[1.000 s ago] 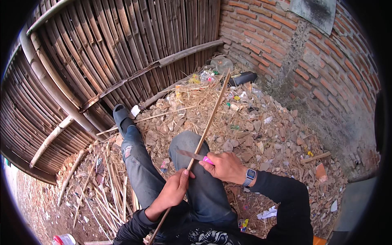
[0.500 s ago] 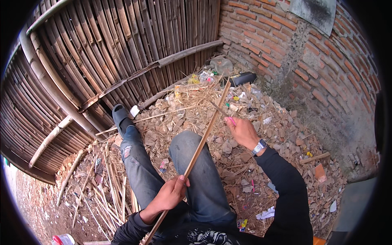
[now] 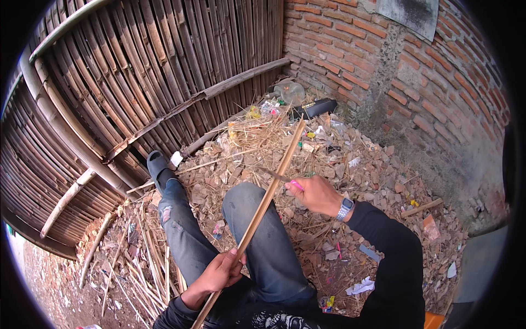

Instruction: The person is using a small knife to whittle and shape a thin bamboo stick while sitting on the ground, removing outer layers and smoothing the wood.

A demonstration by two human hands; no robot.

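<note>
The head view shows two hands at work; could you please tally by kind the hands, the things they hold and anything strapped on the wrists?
Hands: 2 (left hand, right hand)
Long tan strip: 1
Pink-handled knife: 1
Wristwatch: 1
Total: 5

One near, head-worn view (a dark-rimmed fisheye) looks down from above, over the legs (image 3: 271, 257) toward the brick wall (image 3: 342, 49).
</note>
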